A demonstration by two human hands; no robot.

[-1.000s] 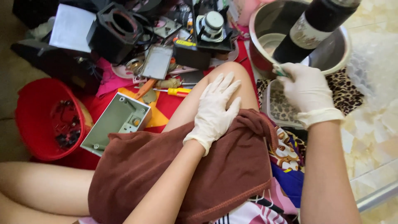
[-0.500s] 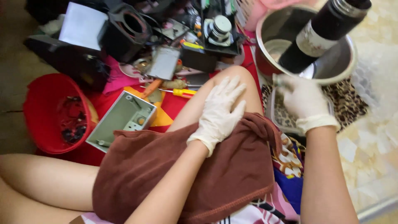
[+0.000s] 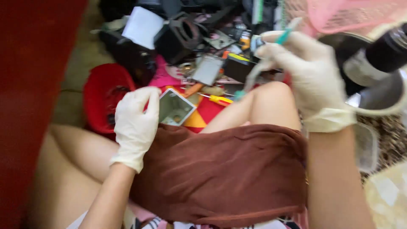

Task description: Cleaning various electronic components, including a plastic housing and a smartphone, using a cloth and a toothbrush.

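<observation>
Both my hands wear pale rubber gloves. My left hand has its fingers closed on the left edge of a small grey square box, open at the top, that lies on the floor beside my knee. Above the knee, my right hand is raised and grips a thin teal-tipped tool, blurred by motion; its lower end points down-left. A brown towel covers my lap under both forearms.
A red basin stands left of the box. Black casings, a white sheet and small parts crowd the floor ahead, with an orange-yellow screwdriver. A metal bowl with a dark bottle and a pink basket are at right.
My left hand left the knee and went left to the grey box. My right hand rose from the clear container by the bowl, now carrying the teal tool. The view shifted closer.
</observation>
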